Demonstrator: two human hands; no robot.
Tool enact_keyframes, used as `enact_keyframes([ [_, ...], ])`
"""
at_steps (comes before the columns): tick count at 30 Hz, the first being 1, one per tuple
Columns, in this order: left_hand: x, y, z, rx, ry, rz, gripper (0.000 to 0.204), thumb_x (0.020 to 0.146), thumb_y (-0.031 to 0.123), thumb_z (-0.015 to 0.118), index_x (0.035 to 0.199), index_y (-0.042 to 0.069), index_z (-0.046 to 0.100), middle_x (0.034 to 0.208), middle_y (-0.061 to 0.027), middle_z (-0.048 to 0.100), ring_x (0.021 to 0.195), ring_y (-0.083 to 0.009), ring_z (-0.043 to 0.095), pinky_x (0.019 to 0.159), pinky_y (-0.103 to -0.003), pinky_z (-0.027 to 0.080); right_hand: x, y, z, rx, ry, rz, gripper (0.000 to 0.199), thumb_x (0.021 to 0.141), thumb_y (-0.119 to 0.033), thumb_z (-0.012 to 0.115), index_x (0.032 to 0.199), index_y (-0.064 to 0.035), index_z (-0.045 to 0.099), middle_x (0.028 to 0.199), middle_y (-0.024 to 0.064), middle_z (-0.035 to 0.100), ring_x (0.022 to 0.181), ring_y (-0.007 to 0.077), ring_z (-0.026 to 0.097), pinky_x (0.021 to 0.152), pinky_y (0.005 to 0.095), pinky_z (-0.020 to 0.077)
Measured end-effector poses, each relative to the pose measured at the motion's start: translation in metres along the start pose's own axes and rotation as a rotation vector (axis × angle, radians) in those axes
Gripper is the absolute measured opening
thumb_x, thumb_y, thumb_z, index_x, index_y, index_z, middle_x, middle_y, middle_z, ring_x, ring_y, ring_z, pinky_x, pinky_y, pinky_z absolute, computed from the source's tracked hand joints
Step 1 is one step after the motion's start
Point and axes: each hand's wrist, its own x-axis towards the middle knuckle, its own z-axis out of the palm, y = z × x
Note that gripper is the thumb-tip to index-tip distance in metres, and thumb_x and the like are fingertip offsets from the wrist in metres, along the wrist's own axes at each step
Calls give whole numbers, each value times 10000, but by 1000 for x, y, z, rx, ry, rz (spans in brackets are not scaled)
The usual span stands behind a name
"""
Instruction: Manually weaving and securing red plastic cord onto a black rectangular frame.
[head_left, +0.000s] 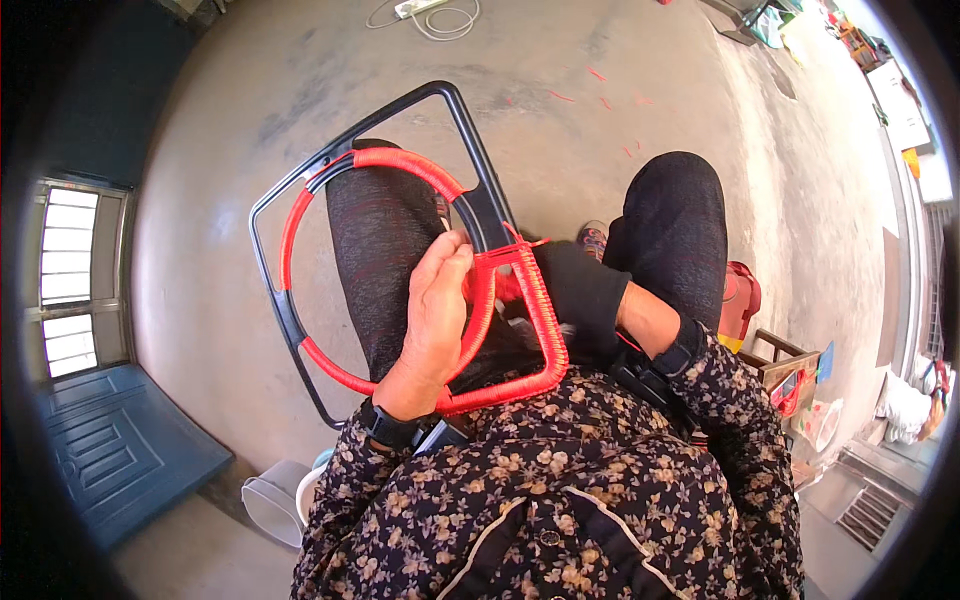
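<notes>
Across my lap tilts a black frame (pixel 466 128) with rounded corners and a ring inside it, partly bound in tight red cord (pixel 548 330). My left hand (pixel 437 300) is closed round the ring, at the inner edge of the bound corner. Loose red cord ends stick out at the top of this corner. On the right, my right hand (pixel 590 300) is covered by black fabric that looks like a glove. It lies beside the red-bound edge, its fingers hidden or too dark to make out. Some red shows through the gap between ring and edge.
My knees in dark trousers (pixel 672 215) hold up the work. Red cord scraps (pixel 561 97) lie on the concrete floor. A white cable (pixel 440 22) is at the far side, a grey bin (pixel 272 503) at lower left, a wooden stool (pixel 785 360) and red bag (pixel 738 300) at right.
</notes>
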Motion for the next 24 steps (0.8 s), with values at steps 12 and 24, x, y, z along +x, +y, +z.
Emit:
enact_keyframes([
  [12, -19, 17, 7, 865, 443, 1151, 295, 845, 45, 595, 1121, -30, 523, 993, -150, 597, 859, -261, 598, 747, -342, 471, 9, -44, -42, 240, 734, -14, 693, 707, -83, 751, 1320, -59, 429, 1194, 142, 566, 1111, 261, 544, 952, 355, 440],
  [24, -5, 0, 15, 204, 162, 429, 246, 934, 75, 526, 1169, 8, 497, 961, -41, 609, 781, -64, 556, 701, -204, 463, -19, -35, -67, 1224, 1075, 180, 232, 847, -115, 633, 1058, -28, 590, 847, 25, 595, 774, 117, 587, 714, 262, 474],
])
